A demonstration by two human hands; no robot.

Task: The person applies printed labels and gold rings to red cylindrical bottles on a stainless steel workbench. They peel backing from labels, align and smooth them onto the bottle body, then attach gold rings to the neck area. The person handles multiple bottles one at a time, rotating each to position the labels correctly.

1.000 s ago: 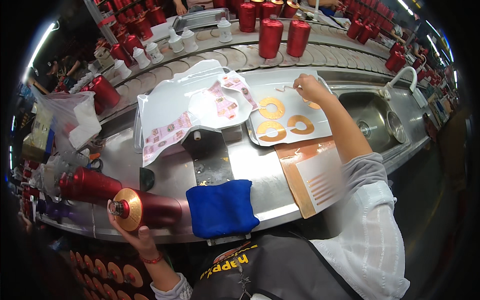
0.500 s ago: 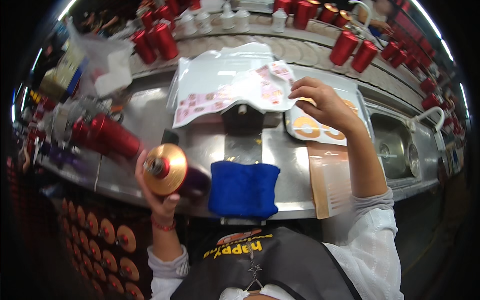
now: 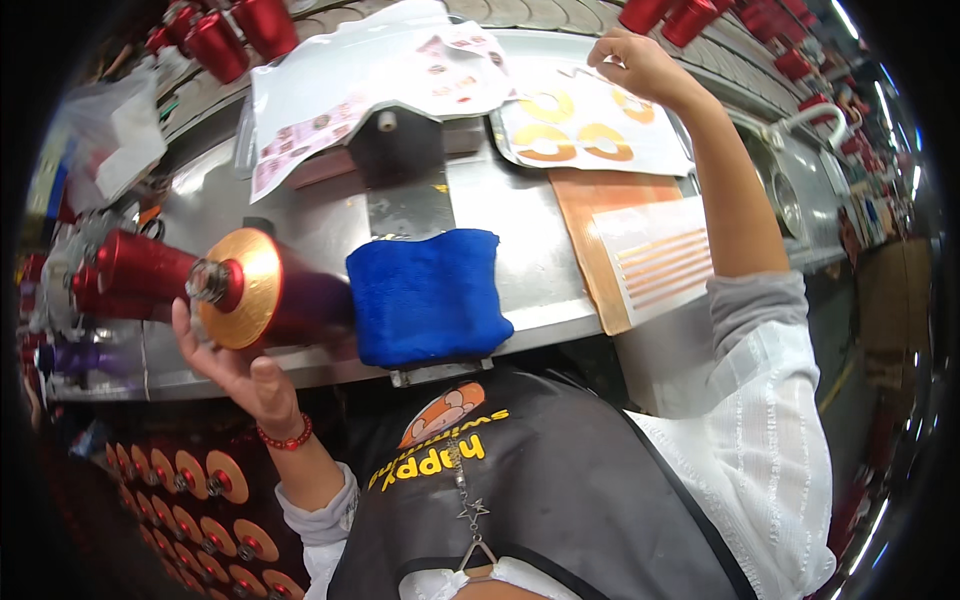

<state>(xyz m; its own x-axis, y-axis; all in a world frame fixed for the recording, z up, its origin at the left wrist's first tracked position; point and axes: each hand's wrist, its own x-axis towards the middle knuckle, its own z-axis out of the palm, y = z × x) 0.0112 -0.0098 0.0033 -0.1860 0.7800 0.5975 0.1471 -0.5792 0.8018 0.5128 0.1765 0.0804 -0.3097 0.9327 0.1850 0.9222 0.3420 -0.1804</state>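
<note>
A shiny red cylinder with a gold round end [image 3: 258, 290] and a metal neck lies sideways at the left, its body blurred. My left hand [image 3: 238, 378] is just below the gold end, palm up and fingers spread; whether its fingertips touch the rim is unclear. At the far right my right hand [image 3: 640, 68] hovers over a white sheet [image 3: 640, 150] bearing curved orange-gold stickers [image 3: 548, 143]. Its fingers are curled together, and anything in them is hidden. Between the hands, near the front edge, sits a blue cloth pad [image 3: 428, 300].
A white sheet with pink printed patches [image 3: 345, 85] lies over a dark stand at the back. A brown board [image 3: 585, 240] holds a striped strip sheet. More red cylinders [image 3: 140, 268] are at the left, and several gold-ended ones [image 3: 225, 478] are racked below.
The view has shifted, so the bench appears lower-left to upper-right differently. My left hand has loosened from around the gold end. My right hand has moved from the pink-patched sheet to the sticker sheet, fingers curling.
</note>
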